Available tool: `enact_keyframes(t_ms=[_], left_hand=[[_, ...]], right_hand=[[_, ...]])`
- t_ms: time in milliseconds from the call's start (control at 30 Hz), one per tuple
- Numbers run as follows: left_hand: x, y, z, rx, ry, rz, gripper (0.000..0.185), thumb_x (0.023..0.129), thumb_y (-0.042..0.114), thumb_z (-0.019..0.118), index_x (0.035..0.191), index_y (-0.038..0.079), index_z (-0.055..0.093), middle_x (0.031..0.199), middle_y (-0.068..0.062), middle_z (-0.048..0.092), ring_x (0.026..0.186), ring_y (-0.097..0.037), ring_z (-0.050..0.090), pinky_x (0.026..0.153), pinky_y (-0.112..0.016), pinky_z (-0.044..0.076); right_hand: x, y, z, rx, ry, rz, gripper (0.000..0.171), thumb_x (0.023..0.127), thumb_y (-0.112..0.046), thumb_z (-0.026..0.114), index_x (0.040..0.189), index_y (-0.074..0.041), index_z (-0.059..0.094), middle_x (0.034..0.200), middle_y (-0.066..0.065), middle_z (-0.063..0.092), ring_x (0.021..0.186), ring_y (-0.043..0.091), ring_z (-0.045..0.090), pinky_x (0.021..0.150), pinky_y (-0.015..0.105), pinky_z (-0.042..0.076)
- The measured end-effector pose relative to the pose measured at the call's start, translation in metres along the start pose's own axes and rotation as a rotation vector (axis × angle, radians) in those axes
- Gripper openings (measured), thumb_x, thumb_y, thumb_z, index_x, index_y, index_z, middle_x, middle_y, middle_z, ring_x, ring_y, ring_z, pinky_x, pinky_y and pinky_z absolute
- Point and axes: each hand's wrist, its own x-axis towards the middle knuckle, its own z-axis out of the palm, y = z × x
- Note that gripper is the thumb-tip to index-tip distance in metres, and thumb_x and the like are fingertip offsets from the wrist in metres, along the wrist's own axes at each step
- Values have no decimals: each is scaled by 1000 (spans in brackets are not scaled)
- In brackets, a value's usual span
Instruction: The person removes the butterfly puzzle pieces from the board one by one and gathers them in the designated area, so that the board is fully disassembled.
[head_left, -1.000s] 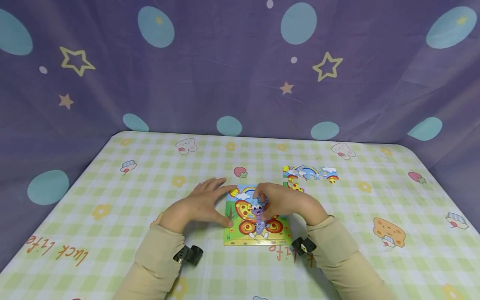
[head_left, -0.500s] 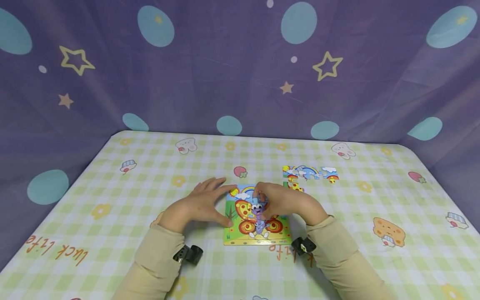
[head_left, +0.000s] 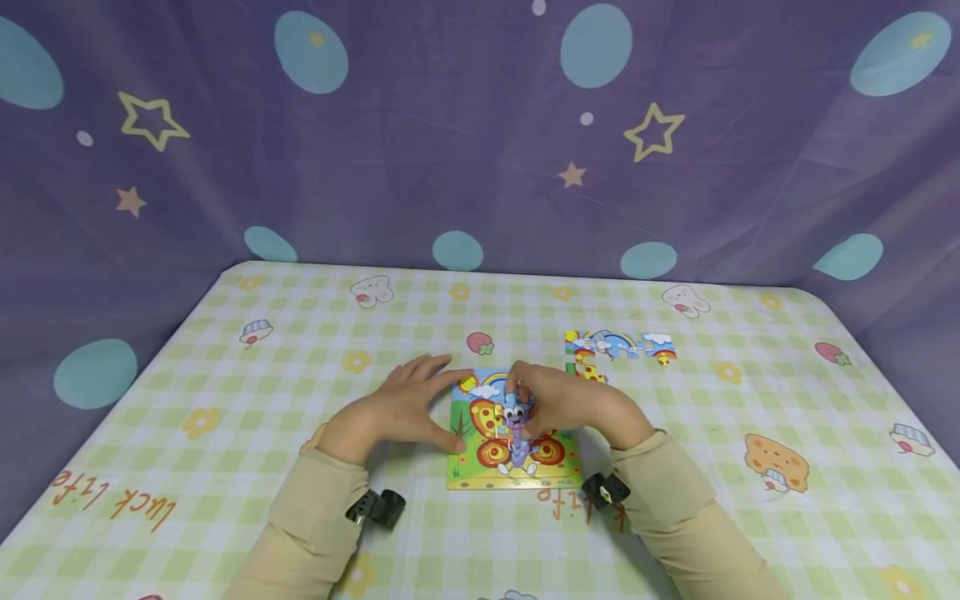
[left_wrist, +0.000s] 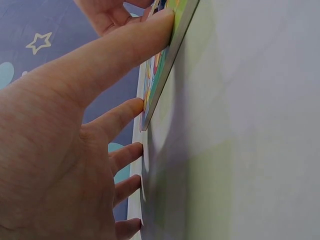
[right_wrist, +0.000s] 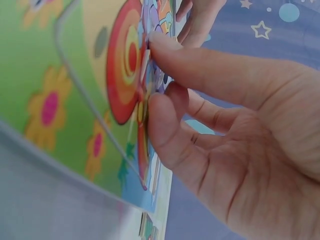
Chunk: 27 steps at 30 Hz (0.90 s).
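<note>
My left hand (head_left: pixel 397 408) lies flat, fingers straight, pressing the left edge of the butterfly puzzle (head_left: pixel 513 450) at the frame's lower middle. My right hand (head_left: pixel 566 400) pinches a piece there. Loose pieces (head_left: pixel 621 346) sit up and right, on the checked tablecloth (head_left: pixel 300 333).

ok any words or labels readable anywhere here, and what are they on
"luck life": printed in orange on the tablecloth, near-left edge, upside down from this view.
"life": same orange print on the tablecloth, just below the puzzle, partly hidden by the right sleeve.
Nothing readable on the puzzle or curtain.
</note>
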Motion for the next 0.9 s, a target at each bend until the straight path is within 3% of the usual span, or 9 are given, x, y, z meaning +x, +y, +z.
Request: enact_keyframes(t_ms=[367, 667, 900], left_hand=[[0, 0, 0, 0, -1, 4, 101, 72, 52, 84, 155, 21, 36, 162, -14, 19, 148, -41, 10, 118, -60, 9], [-1, 1, 0, -6, -5, 0, 100, 72, 51, 84, 154, 21, 36, 162, -13, 19, 148, -41, 10, 118, -60, 9], [-1, 1, -1, -4, -4, -4, 100, 72, 51, 84, 155, 22, 36, 163, -13, 18, 148, -40, 10, 119, -60, 8]], right_hand=[[-3, 0, -1, 42, -16, -21, 43, 85, 0, 76, 108, -10, 41, 90, 10, 51, 67, 17, 44, 60, 28, 40], [-5, -3, -3, 0, 19, 24, 39, 86, -5, 76, 107, -13, 44, 103, 8, 60, 81, 20, 53, 67, 31, 46], [-8, -2, -4, 57, 47, 8, 31, 91, -8, 72, 106, -9, 46, 90, 7, 60, 70, 15, 61, 66, 29, 48]])
